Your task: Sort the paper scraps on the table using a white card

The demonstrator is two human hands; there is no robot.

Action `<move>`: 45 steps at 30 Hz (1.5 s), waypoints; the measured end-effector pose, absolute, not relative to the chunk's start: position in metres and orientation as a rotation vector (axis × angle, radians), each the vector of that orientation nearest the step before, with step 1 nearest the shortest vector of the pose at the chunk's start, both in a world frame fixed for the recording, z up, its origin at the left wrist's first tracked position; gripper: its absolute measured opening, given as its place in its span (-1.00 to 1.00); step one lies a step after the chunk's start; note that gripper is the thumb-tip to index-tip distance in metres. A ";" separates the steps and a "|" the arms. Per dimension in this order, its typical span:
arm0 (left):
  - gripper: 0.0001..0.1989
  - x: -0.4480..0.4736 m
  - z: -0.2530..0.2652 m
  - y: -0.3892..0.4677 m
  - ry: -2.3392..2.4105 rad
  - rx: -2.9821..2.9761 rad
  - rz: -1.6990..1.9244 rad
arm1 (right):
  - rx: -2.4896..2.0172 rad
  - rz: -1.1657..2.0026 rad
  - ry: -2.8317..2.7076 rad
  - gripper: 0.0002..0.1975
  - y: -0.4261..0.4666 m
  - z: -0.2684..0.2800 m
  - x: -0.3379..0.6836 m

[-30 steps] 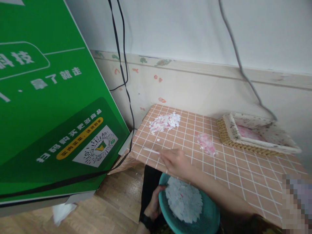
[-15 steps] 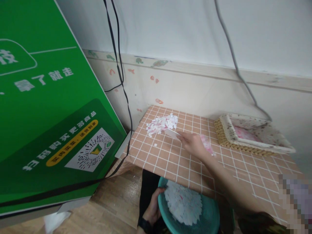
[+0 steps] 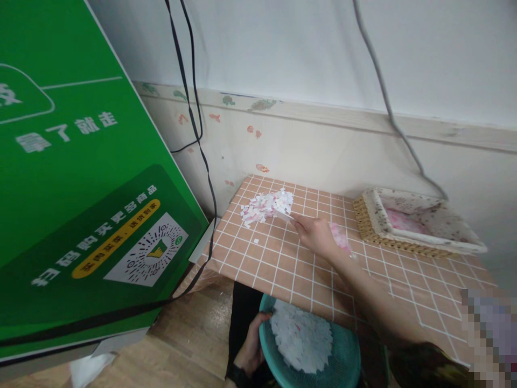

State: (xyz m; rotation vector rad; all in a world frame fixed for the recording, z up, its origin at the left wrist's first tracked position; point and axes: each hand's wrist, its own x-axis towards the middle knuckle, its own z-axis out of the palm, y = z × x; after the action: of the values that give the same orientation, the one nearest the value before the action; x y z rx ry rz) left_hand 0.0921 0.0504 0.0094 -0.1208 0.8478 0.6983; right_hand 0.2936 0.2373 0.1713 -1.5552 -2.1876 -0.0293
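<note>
My right hand [image 3: 317, 234] reaches across the checked tabletop and pinches a flat white card [image 3: 284, 216]. The card's far end meets the edge of a heap of small white and pinkish paper pieces [image 3: 266, 207]. One loose paper square [image 3: 256, 241] lies nearer the table's front edge. Below that edge, my left hand [image 3: 253, 340] grips the rim of a teal plastic basket [image 3: 346, 350], fingers over the rim. Many white paper pieces [image 3: 301, 337] fill part of the basket. Beside my right wrist lies a pink-and-white thin item [image 3: 340, 237], partly hidden.
A lined wicker basket [image 3: 416, 226] with something pink inside stands at the table's back right. To the left rises a green printed panel [image 3: 81, 194] with a black cable [image 3: 208, 178] hanging before it. A white bag [image 3: 89, 367] lies on the wooden floor.
The card has tilted so that it looks thinner, and my right hand has turned slightly with it. My left hand keeps its hold on the basket. The whole view has shifted a little.
</note>
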 end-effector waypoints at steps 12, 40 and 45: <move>-0.63 0.091 0.007 0.049 0.841 -0.103 0.707 | -1.525 -0.022 -2.203 -0.69 0.245 0.177 0.297; -0.64 0.092 0.008 0.049 0.858 -0.120 0.706 | -1.540 0.094 -2.227 -0.69 0.241 0.186 0.297; -0.64 0.091 0.007 0.049 0.850 -0.127 0.694 | -1.536 0.215 -2.156 -0.71 0.238 0.196 0.295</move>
State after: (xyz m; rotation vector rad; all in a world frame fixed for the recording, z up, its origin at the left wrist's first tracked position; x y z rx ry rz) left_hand 0.0909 0.0489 0.0073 -0.1266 0.8498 0.6944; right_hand 0.2955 0.2379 0.1956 -1.5364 -2.1556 0.2153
